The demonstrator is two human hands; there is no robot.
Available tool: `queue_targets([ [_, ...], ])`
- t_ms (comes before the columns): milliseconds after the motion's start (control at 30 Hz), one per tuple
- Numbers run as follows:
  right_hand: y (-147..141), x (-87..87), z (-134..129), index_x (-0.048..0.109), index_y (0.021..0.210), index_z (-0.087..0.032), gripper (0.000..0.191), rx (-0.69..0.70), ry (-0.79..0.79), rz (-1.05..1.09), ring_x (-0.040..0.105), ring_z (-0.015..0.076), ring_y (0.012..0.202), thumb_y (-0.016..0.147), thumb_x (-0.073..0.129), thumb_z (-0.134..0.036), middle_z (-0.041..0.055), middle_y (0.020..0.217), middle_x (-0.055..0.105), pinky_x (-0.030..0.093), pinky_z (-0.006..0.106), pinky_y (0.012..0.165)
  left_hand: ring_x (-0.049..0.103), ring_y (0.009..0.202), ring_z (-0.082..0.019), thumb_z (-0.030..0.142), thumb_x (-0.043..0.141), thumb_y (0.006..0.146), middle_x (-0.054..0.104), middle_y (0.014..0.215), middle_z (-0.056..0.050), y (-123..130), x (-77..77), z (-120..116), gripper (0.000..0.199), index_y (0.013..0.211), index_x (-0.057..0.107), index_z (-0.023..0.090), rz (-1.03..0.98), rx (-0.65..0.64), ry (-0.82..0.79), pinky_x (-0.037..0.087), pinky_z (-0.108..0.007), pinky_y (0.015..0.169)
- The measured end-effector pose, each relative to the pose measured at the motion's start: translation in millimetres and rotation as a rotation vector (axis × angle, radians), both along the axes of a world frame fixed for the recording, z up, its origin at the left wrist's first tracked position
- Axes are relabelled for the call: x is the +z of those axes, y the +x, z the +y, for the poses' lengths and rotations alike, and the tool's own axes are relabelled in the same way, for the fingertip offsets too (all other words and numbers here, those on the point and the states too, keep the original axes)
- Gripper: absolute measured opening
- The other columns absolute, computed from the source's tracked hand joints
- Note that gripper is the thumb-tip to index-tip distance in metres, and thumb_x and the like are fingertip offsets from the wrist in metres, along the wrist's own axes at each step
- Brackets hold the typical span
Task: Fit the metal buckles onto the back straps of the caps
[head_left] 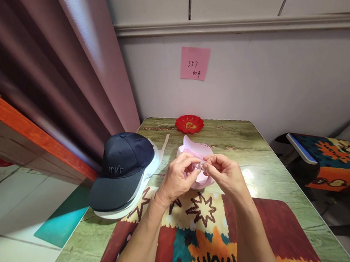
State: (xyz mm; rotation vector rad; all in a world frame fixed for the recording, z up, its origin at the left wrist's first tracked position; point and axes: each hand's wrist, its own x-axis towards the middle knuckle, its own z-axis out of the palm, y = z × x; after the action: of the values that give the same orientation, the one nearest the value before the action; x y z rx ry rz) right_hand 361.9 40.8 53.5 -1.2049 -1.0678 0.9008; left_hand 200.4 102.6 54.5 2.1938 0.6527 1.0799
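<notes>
Over the middle of the table, my left hand (181,173) and my right hand (223,171) meet, thumbs and fingers pinched close together. Between the fingertips is a small whitish, shiny thing (200,166), too small and covered to name. Both hands seem to be pinching it. Directly behind and below them lies a pale pink item (198,147) with a curved, brim-like upper edge and small dark holes on the right. My fingers hide much of its middle, so I cannot tell whether the small thing is joined to it.
A dark navy cap (128,157) rests on a white cap (145,178) at the table's left edge. A red scalloped plate (190,124) stands at the back. A colourful mat (172,247) covers the near part of the green wood-patterned table (242,142). A pink note (194,63) hangs on the wall.
</notes>
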Motion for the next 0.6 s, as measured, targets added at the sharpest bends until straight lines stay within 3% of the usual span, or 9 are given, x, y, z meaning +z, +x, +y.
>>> queue_targets([
  [333,7.3,0.1,-2.3,0.062,0.068,-0.018,0.018,-0.025,-0.078,-0.231,0.056,0.0149,0.067,0.080,0.068,-0.030,0.0045,0.084,0.066,0.042,0.029,0.062,0.059,0.078,-0.015,0.016,0.065,0.088,0.065,0.095,-0.005,2.0,0.7,-1.3,0.017,0.103,0.071,0.020,0.010,-0.020,0.024,0.050,-0.028,0.071],
  [600,4.3,0.2,-2.2,0.062,0.070,-0.018,0.024,0.016,-0.061,-0.118,0.056,0.0144,0.067,0.084,0.067,-0.037,0.0050,0.086,0.066,0.045,0.028,0.062,0.061,0.077,-0.013,0.015,0.065,0.087,0.064,0.098,-0.004,0.5,-1.1,-0.3,0.019,0.104,0.071,0.020,-0.032,-0.058,-0.012,0.051,-0.025,0.070],
])
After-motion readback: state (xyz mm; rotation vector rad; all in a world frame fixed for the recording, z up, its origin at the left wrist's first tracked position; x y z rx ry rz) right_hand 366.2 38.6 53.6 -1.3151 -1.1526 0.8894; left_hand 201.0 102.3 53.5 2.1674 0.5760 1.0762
